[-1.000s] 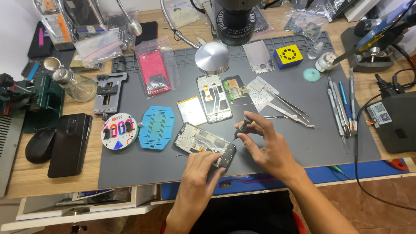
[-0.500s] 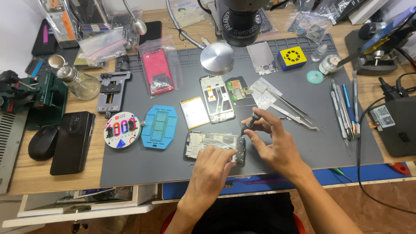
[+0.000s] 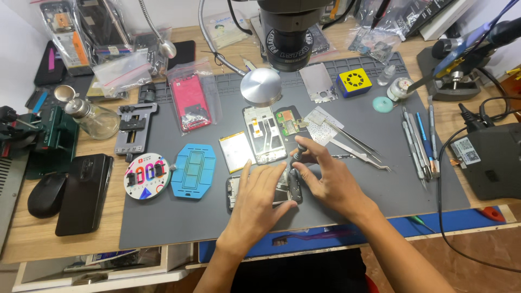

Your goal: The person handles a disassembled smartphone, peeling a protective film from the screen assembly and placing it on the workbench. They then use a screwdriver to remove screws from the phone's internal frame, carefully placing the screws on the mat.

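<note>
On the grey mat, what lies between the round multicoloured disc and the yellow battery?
In the head view, a blue rectangular tray lies flat on the grey mat between the round multicoloured disc and the yellow battery.

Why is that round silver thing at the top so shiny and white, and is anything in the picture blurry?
In the head view, the round lamp head catches bright light and glares almost white. The grey mat is evenly lit with soft shadows. The left hand, right hand and opened phone look sharp; far edges bend slightly.
</note>
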